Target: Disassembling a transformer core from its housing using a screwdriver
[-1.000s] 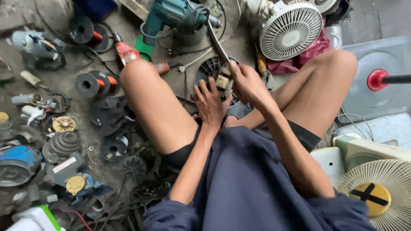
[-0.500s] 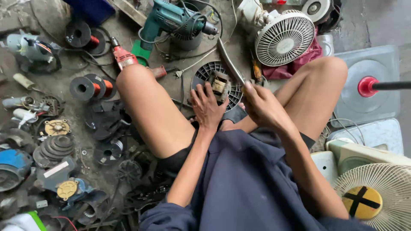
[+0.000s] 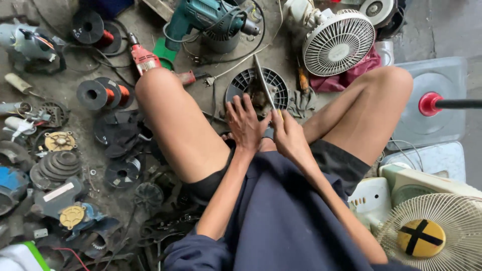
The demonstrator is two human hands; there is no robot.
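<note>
Between the seated person's knees, on the floor: round black fan grille (image 3: 257,90), slotted face up, a small motor part at its centre. Left hand (image 3: 244,123) lies flat with fingers spread on the grille's near rim, pinning it steady. Right hand (image 3: 287,134) is closed around a long thin metal tool (image 3: 264,89), angled into the centre. Green power drill (image 3: 207,15) and white fan (image 3: 339,42) lie beyond, toward the floor's far edge.

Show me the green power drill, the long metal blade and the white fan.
green power drill (image 3: 206,15), head view, on its body.
long metal blade (image 3: 263,80), head view, mid-length.
white fan (image 3: 339,42), head view, on its round grille.
</note>
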